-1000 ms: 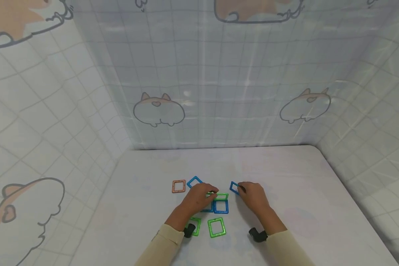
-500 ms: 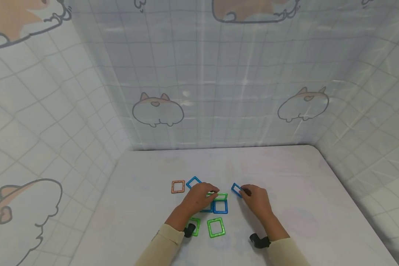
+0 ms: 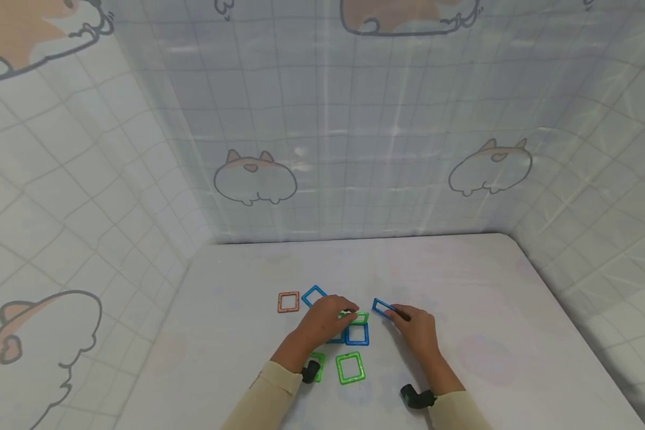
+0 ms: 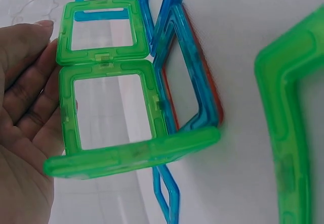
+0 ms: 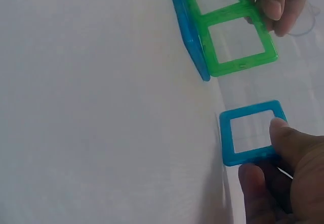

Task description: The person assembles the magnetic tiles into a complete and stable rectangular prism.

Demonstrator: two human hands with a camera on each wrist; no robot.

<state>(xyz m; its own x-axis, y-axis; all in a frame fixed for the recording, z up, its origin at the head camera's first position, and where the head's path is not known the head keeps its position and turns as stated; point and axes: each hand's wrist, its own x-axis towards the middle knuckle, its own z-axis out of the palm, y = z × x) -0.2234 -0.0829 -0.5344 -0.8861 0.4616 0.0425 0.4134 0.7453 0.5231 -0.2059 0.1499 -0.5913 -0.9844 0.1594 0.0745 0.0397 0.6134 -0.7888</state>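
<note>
My right hand pinches a blue square magnetic tile between thumb and fingers, raised at a tilt to the right of the structure. My left hand rests beside the joined green square magnetic tiles, with loosely bent fingers touching their outer edge. These green tiles stand upright in a row; another green tile juts out from their near end. Blue tiles join the structure's base. In the left wrist view, a red-edged tile lies under a blue one. The left hand hides part of the structure from above.
A loose green square tile lies in front of the structure, and another green tile is partly behind the left wrist. An orange square tile and a blue tile lie at the back left. A patterned curtain surrounds the white table.
My right hand has lowered slightly and tilted the blue tile to a flatter angle. The left hand has shifted slightly right, staying beside the green tiles.
</note>
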